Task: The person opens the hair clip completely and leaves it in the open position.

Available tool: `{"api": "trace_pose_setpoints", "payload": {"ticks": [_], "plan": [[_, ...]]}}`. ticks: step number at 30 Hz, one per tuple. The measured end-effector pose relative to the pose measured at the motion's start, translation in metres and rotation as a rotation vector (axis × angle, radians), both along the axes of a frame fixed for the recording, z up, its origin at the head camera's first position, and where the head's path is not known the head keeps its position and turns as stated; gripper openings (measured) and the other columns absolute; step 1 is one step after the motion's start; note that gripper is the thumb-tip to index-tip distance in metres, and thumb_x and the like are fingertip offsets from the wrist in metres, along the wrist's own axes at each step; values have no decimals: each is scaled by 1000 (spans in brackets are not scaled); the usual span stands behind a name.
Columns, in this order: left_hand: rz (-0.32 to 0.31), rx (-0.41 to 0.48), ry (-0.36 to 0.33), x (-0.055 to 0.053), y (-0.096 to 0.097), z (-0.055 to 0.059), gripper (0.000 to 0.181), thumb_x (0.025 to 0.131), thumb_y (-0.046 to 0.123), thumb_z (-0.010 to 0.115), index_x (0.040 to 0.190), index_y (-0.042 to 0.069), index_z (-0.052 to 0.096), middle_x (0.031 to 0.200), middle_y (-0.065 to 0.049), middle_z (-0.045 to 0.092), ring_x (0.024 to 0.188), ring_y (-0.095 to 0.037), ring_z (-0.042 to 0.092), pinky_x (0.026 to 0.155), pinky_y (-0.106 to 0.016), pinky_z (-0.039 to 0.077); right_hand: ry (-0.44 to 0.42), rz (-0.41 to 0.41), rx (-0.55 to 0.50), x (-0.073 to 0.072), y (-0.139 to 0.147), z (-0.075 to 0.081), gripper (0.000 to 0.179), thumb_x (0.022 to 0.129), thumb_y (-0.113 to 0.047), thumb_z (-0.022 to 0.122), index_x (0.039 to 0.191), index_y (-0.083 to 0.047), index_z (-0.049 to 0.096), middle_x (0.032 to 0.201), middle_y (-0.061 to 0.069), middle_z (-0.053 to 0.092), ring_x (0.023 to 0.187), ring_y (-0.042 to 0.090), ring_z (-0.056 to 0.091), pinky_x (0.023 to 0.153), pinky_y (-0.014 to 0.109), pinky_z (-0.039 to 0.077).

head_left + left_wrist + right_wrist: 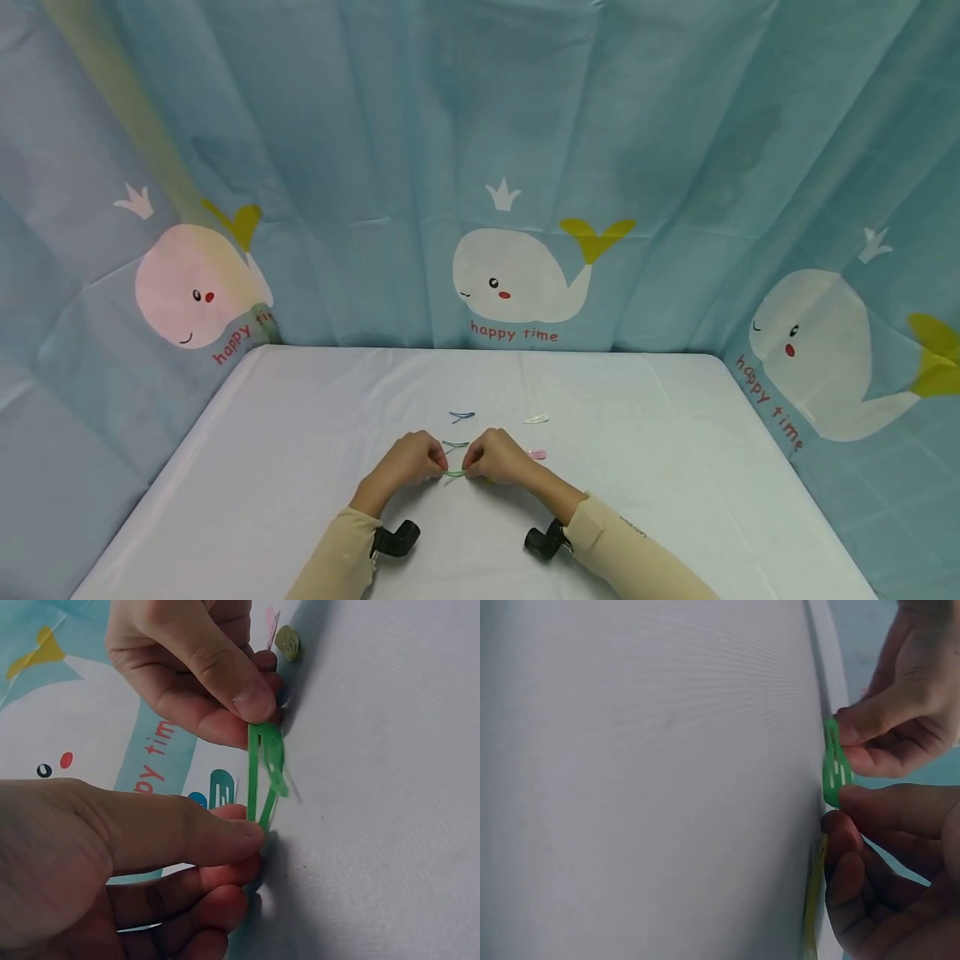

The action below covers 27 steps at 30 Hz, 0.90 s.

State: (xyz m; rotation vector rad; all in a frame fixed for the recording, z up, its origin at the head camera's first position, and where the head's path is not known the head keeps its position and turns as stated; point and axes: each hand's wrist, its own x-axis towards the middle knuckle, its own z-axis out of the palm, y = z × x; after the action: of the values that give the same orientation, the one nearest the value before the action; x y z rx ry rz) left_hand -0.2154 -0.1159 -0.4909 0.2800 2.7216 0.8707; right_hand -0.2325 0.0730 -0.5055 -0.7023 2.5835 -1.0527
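My left hand [412, 460] and right hand [501, 457] hold a green snap hair clip [253, 776] between them, low over the white table. Thumb and finger of the left hand pinch its narrow end. The wide end sits between the right thumb and fingers [859, 802]. In the left wrist view the clip's inner tongue stands out from the frame, so the clip is sprung open. Just beyond the hands lies a teal hair clip [456, 443]. A yellow hair clip [814, 900] rests by the right hand's lower fingers, mostly hidden in the head view.
Farther back on the white-covered table [637, 500] are a blue hair clip [462, 415] and a pale one [536, 419]. A pink clip [536, 454] lies right of the right hand. Behind the table hangs a blue curtain [375, 167] printed with whales.
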Motion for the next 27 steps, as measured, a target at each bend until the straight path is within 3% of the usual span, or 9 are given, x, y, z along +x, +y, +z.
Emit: {"api": "trace_pose_setpoints", "payload": {"ticks": [6, 12, 19, 23, 27], "plan": [[-6, 24, 6, 1, 0, 5, 11, 79, 6, 76, 72, 12, 70, 69, 4, 63, 61, -12, 51, 55, -26, 41, -30, -18, -40, -1, 15, 12, 3, 82, -6, 73, 81, -5, 76, 79, 1, 74, 67, 4, 55, 59, 19, 46], [-28, 98, 67, 1, 5, 8, 3, 83, 10, 73, 82, 7, 74, 77, 2, 70, 69, -9, 55, 65, -28, 46, -22, -48, -61, -2, 31, 20, 6, 85, -8, 72, 86, -4, 76, 82, 3, 74, 69, 5, 56, 61, 19, 46], [-61, 138, 111, 8, 29, 3, 5, 83, 11, 73, 80, 7, 74, 74, 2, 70, 66, -7, 56, 62, -25, 46, 9, -116, -52, 3, 48, 23, 7, 86, -9, 71, 83, -5, 76, 78, 3, 73, 68, 7, 56, 59, 21, 46], [-96, 120, 115, 12, 43, 2, 4, 82, 11, 74, 80, 7, 74, 73, 2, 70, 64, -5, 55, 59, -24, 46, 47, -142, -33, 5, 54, 23, 6, 83, -7, 73, 79, -3, 76, 74, 5, 73, 64, 7, 53, 56, 20, 43], [-129, 94, 148, 15, 53, 2, 3, 81, 11, 75, 79, 8, 75, 71, 3, 69, 61, -3, 53, 65, -27, 47, 49, -158, -17, 8, 56, 21, 6, 81, -4, 74, 75, -2, 75, 69, 6, 72, 59, 5, 51, 52, 19, 41]]}}
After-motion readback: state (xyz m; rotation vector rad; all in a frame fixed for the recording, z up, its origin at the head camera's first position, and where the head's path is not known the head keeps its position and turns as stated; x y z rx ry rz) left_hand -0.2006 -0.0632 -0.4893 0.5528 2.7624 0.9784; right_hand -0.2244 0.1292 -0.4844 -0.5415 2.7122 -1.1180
